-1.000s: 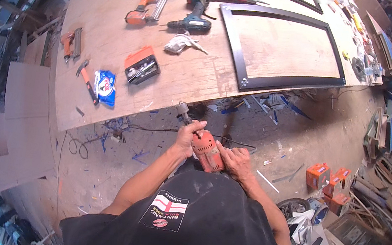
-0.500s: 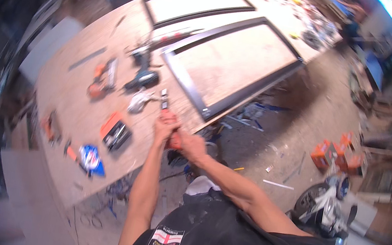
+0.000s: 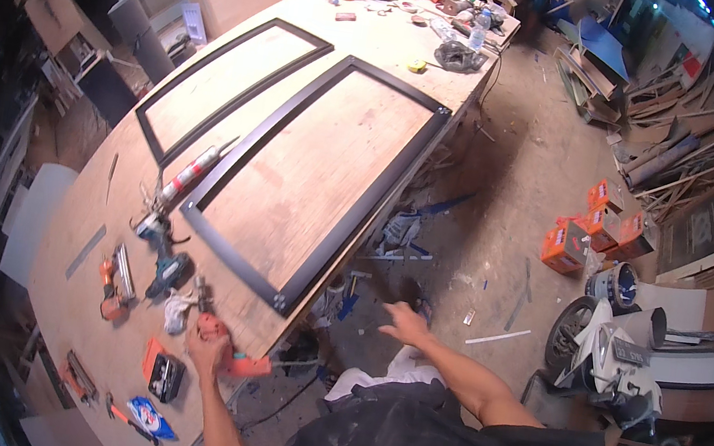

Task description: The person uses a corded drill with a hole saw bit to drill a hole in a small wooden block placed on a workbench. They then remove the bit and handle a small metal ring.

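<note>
My left hand (image 3: pixel 203 349) grips a red power drill (image 3: pixel 215 328) on the wooden table (image 3: pixel 63 297), just my side of the nearer of 2 black frames (image 3: pixel 232 253); my right hand (image 3: pixel 407 324), open and empty, is in the air right of that frame. Left of its near end lie 1 dark cordless drill (image 3: pixel 172 273) and 1 white rag (image 3: pixel 177 312)

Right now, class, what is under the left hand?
A red drill, showing on both sides of the left hand; the part the hand covers cannot be seen.
</note>
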Tool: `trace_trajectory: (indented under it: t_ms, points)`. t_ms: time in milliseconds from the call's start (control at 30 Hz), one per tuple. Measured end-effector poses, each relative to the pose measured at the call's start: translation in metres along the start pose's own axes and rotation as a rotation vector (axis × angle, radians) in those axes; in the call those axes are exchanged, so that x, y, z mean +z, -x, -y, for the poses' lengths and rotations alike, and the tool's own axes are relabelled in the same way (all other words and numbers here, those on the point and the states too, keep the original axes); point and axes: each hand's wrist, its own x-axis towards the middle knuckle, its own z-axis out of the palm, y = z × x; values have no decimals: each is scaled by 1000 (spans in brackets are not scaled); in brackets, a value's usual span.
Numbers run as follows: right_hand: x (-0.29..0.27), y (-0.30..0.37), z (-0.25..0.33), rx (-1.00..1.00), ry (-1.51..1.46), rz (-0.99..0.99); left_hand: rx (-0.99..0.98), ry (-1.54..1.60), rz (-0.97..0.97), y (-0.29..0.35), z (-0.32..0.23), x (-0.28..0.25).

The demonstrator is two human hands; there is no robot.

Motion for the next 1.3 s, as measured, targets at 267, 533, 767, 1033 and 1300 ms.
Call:
trace_trajectory:
  t_ms: [267, 533, 767, 1033, 1300]
  points:
    - [-59, 91, -267, 695, -142, 74, -232, -206, -188, 2, -74, 21]
    - [-131, 90, -378, 859, -184, -6, 217, 791, -53, -82, -464, 199]
    - [-210, -8, -464, 726, -503, -459, 659, 1766, 1622, -36, -813, 269]
    - [-292, -121, -504, 797, -418, -578, 610, 2263, 2351, -75, -991, 362]
    - [-407, -119, -555, 1153, -414, -460, 817, 2590, 2242, -168, -1093, 449]
